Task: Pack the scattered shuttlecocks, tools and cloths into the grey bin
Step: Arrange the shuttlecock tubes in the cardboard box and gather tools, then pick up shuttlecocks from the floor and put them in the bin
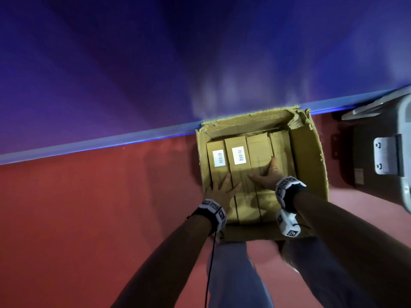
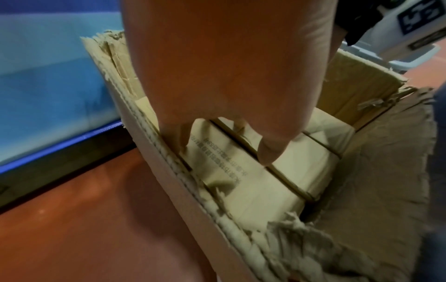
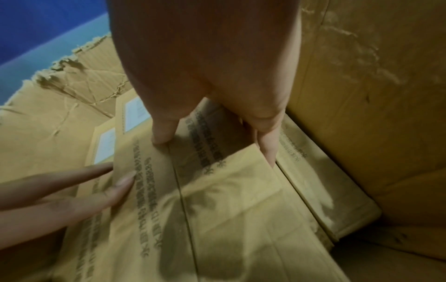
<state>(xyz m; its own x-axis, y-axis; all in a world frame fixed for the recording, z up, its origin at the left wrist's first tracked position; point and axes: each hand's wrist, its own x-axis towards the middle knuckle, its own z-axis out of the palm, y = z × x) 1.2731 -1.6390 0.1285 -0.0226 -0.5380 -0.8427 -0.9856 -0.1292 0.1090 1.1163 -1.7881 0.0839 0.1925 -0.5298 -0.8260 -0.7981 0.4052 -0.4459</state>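
Note:
An open, torn cardboard box (image 1: pixel 309 152) stands on the red floor against a blue wall. Several long tan cartons (image 1: pixel 259 147) lie side by side in it, two of them with white barcode labels (image 1: pixel 239 155). My left hand (image 1: pixel 222 187) rests on the two leftmost cartons with straight fingers (image 3: pixel 113 183), its thumb tip (image 2: pixel 267 152) on a seam. My right hand (image 1: pixel 266 174) spans the third carton (image 3: pixel 217 181): its thumb (image 3: pixel 161 133) presses the left seam and its fingers (image 3: pixel 265 148) dip into the gap on its right. No loose shuttlecocks, tools or cloths show.
The grey bin (image 1: pixel 404 152) with a white latch (image 1: pixel 387 155) stands at the far right, next to a dark object (image 1: pixel 364 152). Open red floor (image 1: pixel 89 207) stretches to the left. My legs (image 1: pixel 233 274) stand just behind the box.

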